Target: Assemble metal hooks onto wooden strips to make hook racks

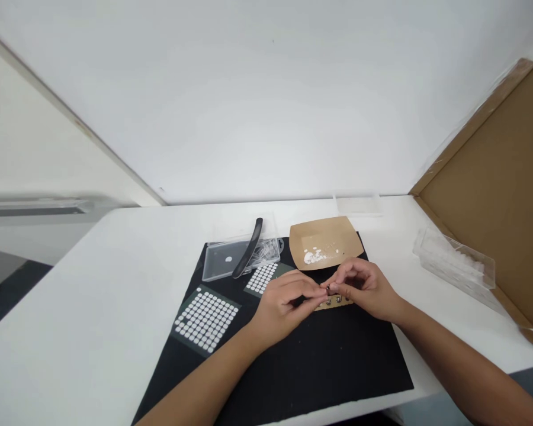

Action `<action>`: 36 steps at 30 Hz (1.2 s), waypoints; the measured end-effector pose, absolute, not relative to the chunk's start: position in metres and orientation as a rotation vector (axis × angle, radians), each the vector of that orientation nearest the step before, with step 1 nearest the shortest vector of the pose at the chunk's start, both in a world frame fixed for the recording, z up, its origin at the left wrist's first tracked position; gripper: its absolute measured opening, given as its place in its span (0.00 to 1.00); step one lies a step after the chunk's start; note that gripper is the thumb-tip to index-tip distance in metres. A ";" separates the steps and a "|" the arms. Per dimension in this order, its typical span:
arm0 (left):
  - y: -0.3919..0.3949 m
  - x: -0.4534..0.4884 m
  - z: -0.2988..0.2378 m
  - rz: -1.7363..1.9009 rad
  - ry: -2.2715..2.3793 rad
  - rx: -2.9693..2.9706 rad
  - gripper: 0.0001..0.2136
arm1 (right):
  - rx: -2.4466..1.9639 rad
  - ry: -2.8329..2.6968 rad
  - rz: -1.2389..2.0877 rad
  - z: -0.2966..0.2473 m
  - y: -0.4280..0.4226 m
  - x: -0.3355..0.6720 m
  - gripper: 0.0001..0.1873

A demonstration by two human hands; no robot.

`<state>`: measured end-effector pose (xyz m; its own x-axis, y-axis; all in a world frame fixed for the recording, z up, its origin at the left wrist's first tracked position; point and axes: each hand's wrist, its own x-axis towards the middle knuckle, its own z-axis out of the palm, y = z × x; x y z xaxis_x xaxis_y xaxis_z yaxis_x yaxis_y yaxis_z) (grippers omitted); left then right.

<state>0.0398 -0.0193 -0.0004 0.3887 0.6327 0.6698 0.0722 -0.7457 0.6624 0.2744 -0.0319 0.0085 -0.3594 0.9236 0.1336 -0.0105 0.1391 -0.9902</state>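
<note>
My left hand [288,300] and my right hand [365,288] meet over the black mat [311,367]. The fingertips of both are pinched together around a tiny dark piece [328,288], too small to name. Just below the fingers lies a tan strip [334,302] with several small shiny metal bits in a row, partly covered by my hands. A brown paper tray [326,231] holding small white dots sits beyond my fingers. To the left of my left hand are two dark sheets of white round stickers, a larger one [206,319] and a smaller one [263,278].
At the mat's back left, a clear plastic case [213,263] holds small clear pieces, with a black curved handle-like tool [249,248] lying across it. Clear plastic boxes [455,260] stand at right beside a cardboard panel [497,177]. A clear lid [358,205] lies near the wall.
</note>
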 end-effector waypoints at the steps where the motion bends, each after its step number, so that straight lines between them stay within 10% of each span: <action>1: -0.018 0.040 -0.002 1.351 0.626 2.111 0.01 | -0.955 -1.587 1.284 0.009 -0.032 0.273 0.13; 15: -0.015 0.037 -0.009 1.344 0.648 2.270 0.02 | -1.035 -2.097 0.445 0.005 -0.033 0.273 0.05; 36: -0.012 0.034 -0.015 1.403 0.603 2.400 0.06 | -0.790 -2.198 0.326 0.007 -0.028 0.278 0.04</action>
<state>0.0341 -0.0122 -0.0152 0.4359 0.4943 0.7521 0.2058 -0.8682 0.4514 0.2775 -0.0284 0.0071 -0.5165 0.6312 0.5785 0.4361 0.7754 -0.4567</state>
